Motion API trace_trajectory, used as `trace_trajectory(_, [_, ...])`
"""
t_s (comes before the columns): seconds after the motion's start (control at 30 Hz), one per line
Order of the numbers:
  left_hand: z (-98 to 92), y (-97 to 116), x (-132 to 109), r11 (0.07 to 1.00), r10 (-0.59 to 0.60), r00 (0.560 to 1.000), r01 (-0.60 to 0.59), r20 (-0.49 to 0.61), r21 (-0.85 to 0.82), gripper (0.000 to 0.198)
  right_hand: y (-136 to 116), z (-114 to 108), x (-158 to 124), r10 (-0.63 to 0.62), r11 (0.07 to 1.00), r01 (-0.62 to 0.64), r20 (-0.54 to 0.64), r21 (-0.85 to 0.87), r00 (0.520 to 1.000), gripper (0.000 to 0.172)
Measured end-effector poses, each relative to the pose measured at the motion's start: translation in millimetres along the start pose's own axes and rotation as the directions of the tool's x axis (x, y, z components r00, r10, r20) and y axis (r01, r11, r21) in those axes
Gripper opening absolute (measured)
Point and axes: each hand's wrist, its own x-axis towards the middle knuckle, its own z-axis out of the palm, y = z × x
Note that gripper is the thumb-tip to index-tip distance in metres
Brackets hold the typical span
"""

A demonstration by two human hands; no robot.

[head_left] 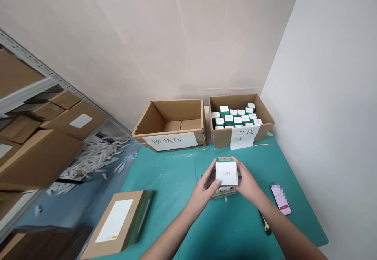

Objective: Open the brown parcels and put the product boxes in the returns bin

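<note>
Spread fingers (212, 172) of the left hand (203, 185) and right hand (247, 183) press against opposite sides of a white carton (226, 173) with red lettering, which sits atop a green-edged pack (224, 192) between the palms, over the teal worktop (176, 199). Near the right hand lie a utility knife (265, 225) and a phone (280, 199). Beyond the hands stand a labelled, open cardboard box (171, 114) and, just beside it, a labelled box of white-and-green cartons (226, 102).

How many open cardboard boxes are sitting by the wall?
2: the left box, with a white paper label, and the right box, holding small white-and-green cartons.
</note>
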Motion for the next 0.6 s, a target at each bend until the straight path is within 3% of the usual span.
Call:
trace_trajectory(0.33, [12.9, 24, 105, 0.990, 0.122, 0.991, -0.126, 0.063, 0.058, 0.087, 5, -57, 87, -0.078, 0.996, 0.076, -0.052, -0.034, 0.996, 0.085])
trace_trajectory(0.47, [8.3, 38, 161, 0.965, 0.230, 0.972, -0.234, 0.048, 0.121, 0.082, -3, -75, 150, -0.125, 0.992, 0.124, -0.023, -0.032, 0.992, 0.087])
trace_trajectory(0.6, [-10.2, 50, 231, 0.936, 0.325, 0.946, -0.321, -0.004, 0.142, 0.074, -16, -78, 230, -0.205, 0.979, 0.206, 0.048, -0.002, 0.978, 0.087])
